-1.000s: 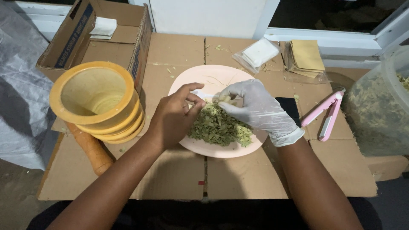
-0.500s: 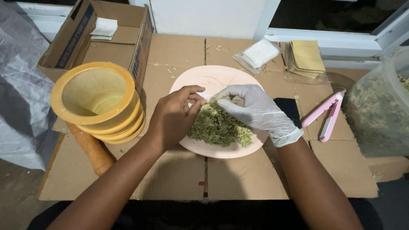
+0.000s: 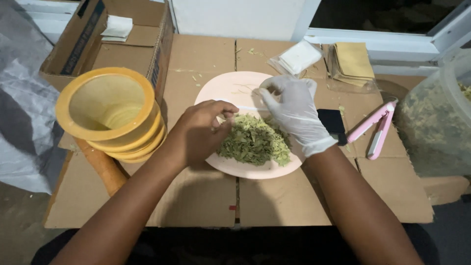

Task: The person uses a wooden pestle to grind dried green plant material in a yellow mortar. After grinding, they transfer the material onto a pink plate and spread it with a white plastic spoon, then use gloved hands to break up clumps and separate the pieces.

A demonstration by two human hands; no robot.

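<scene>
Both hands are busy over the pink plate, which sits mid-counter on flattened cardboard. The bare left hand has its grip pinched together at the near-left edge of the heap of dried green leaves, fingertips touching the flakes. The white-gloved right hand has lifted toward the far side of the plate compared with a moment ago, when it lay lower over the heap; now its thumb and forefinger are closed on the far end of a thin white strip, possibly a small sachet or paper, though it is too slight to tell which. That strip stretches between the two hands just above the leaves, so the piece looks freshly drawn out and held taut rather than resting in the pile. To the left stands a yellow plastic mortar with a wooden pestle lying beneath it. On the right lie a pink handheld sealer, a small black object and a clear tub of more leaves; packs of white sachets and tan ones lie at the far edge.
</scene>
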